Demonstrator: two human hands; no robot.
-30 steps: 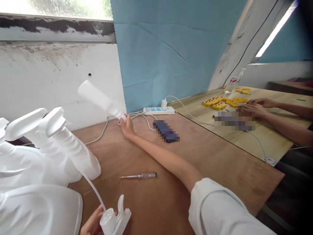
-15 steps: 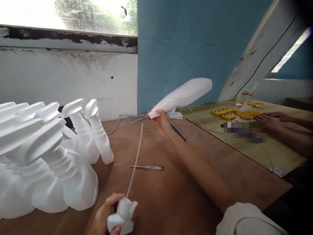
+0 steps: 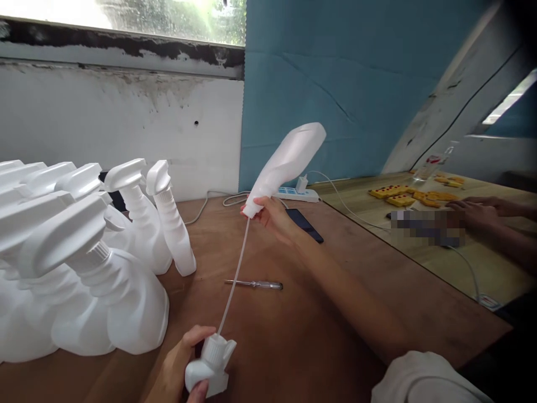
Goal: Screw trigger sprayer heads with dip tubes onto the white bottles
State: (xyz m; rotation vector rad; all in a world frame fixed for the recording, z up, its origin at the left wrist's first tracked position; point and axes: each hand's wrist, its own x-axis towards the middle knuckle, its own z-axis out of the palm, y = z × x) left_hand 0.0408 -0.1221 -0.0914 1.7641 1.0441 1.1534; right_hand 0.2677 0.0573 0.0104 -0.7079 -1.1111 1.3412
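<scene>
At the bottom, my left hand (image 3: 184,358) is closed around a white trigger spray head (image 3: 210,366), held upside down. Its thin dip tube (image 3: 238,268) points up and leans slightly right. My right hand (image 3: 272,217) grips the neck of a white plastic bottle (image 3: 289,159), which is tilted with its base up and to the right. The tube's upper end meets the bottle's mouth; whether it is inside I cannot tell. Below my right hand, a clear-handled screwdriver (image 3: 264,285) lies on the brown table (image 3: 268,330), behind the tube.
Several assembled white spray bottles (image 3: 134,302) crowd the left side. A power strip (image 3: 296,193) with a plug and a dark phone (image 3: 305,225) lie behind my right arm. On the adjoining table are yellow parts (image 3: 398,196), a clear bottle (image 3: 428,168) and another person's hands (image 3: 476,210).
My right hand has swung the bottle more upright and moved its mouth left and down to the tube's tip. My left hand stays nearly in place with the spray head.
</scene>
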